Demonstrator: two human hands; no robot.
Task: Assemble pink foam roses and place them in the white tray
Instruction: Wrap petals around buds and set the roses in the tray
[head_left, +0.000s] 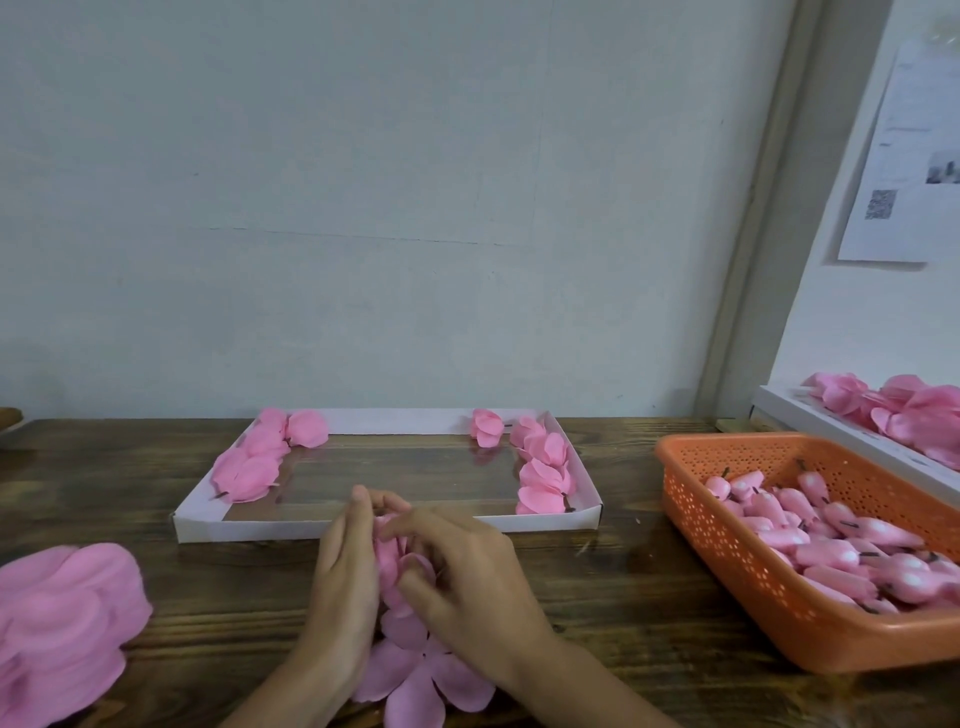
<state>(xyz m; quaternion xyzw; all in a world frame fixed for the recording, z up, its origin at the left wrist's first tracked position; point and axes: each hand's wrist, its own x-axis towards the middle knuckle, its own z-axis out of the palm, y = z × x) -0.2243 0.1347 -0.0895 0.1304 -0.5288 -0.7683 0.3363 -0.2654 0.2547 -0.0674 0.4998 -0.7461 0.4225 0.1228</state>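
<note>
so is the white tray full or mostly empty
Mostly empty. The white tray holds roses only at its left and right ends; the middle of its floor is bare.

No wording can be read anywhere; the white printed paper sheet (904, 156) fixed to the pale wall at right carries a dark square QR-style code (881, 204); its grey lines of print are too blurred to make out.

Tray centre, supplies either side
A shallow white cardboard tray (332, 527) sits centred on the dark wooden tabletop (597, 597), finished pink foam roses (254, 457) lining its left and right ends; an orange perforated plastic basket (727, 566) of pink foam buds (831, 540) lies right, a stack of pink foam petals (62, 618) near left.
</note>
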